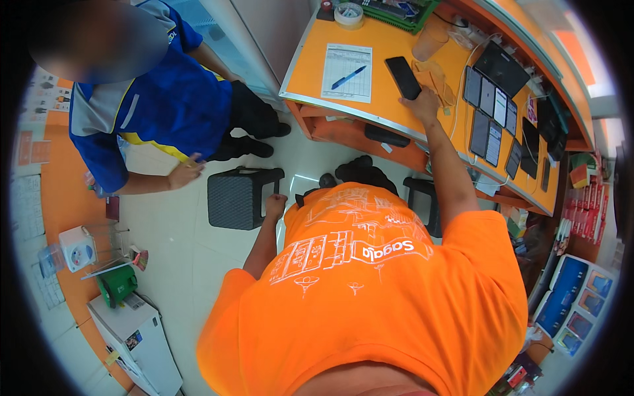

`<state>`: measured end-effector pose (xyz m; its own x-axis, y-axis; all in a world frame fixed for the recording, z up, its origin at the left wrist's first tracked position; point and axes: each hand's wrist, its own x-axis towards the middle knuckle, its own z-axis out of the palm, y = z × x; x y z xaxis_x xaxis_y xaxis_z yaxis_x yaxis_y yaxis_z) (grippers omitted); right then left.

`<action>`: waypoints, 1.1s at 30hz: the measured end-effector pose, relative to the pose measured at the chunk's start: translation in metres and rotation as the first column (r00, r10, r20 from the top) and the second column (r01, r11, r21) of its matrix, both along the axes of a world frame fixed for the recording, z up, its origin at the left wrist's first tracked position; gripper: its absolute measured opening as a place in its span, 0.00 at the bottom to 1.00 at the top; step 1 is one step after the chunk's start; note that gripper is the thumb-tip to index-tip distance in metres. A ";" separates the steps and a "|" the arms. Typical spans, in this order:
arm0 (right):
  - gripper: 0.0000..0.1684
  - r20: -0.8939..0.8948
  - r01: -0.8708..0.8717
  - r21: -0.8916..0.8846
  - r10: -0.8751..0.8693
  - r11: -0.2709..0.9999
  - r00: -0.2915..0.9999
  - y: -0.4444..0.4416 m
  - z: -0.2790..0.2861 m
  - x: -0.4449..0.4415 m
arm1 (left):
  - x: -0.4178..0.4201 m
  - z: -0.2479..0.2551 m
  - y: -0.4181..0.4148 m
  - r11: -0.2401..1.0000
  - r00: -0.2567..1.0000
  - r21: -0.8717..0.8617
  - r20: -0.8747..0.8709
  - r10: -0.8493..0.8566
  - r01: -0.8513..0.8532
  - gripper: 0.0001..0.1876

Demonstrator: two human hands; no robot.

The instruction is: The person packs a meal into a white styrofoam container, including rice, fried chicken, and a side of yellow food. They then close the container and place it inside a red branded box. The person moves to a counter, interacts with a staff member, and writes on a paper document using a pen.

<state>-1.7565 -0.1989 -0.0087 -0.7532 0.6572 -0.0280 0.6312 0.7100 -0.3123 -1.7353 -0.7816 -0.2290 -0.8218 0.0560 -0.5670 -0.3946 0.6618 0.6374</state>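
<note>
My right hand (423,101) is at the lower end of a dark-screened smartphone (403,76), gripping it over the orange desktop (302,74). A crumpled orange cloth (438,84) lies just beyond that hand. To the left of the phone, a printed form (346,57) lies flat with a blue pen (349,77) across it. My left hand (276,204) hangs low beside a dark woven-pattern stool (237,198), its fingers curled and nothing visible in them. Several phones (479,132) lie in rows on the right part of the desk, some with lit screens and white cables.
A person in a blue and grey shirt (168,104) stands at the left, one hand near the stool. A second stool (428,198) is under my right arm. Tape (348,16), a green basket (396,17) and a cup (430,42) stand along the desk's back. A white cabinet (143,341) stands lower left.
</note>
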 end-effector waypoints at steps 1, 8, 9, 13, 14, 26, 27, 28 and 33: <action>0.55 0.009 -0.007 0.029 0.007 1.000 1.000 0.001 -0.002 -0.003 | 0.001 -0.001 -0.007 1.000 1.000 -0.006 0.016 0.019 -0.019 0.13; 0.45 0.151 0.092 0.032 -0.096 0.995 0.984 -0.013 0.009 -0.018 | -0.060 0.147 0.040 0.956 0.969 0.271 0.181 -0.166 0.113 0.16; 0.45 0.109 0.089 0.054 -0.094 0.995 0.990 -0.013 0.008 -0.017 | -0.067 0.159 0.053 0.931 0.959 0.323 0.166 -0.231 0.168 0.17; 0.45 0.063 0.107 0.013 -0.108 0.994 0.992 -0.021 0.022 -0.010 | -0.075 0.226 0.115 0.827 0.883 0.395 0.073 -0.463 0.401 0.16; 0.44 0.027 0.103 0.041 -0.105 0.994 0.994 -0.021 0.023 -0.005 | -0.073 0.239 0.129 0.797 0.868 0.426 0.052 -0.493 0.428 0.16; 0.41 -0.430 0.020 -0.274 -0.141 0.962 0.892 -0.095 0.082 0.091 | -0.032 0.275 0.285 0.642 0.889 0.672 -0.055 -0.454 0.369 0.22; 0.41 -0.443 0.003 -0.327 -0.157 0.945 0.883 -0.106 0.096 0.096 | -0.028 0.275 0.298 0.644 0.927 0.704 -0.052 -0.372 0.298 0.22; 0.42 -0.456 -0.012 -0.381 -0.177 0.924 0.872 -0.115 0.105 0.102 | -0.024 0.278 0.309 0.625 0.942 0.726 -0.098 -0.320 0.288 0.23; 0.46 -0.533 -0.095 -0.441 -0.175 0.892 0.828 -0.126 0.112 0.121 | -0.007 0.308 0.351 0.531 0.987 0.832 -0.124 -0.100 0.158 0.21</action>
<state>-1.6358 -0.3247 0.1033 -0.7020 0.7063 0.0911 0.2825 0.3936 -0.8748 -1.7423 -0.4304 0.0785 -0.7924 0.5892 -0.1579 -0.2960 -0.1452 0.9441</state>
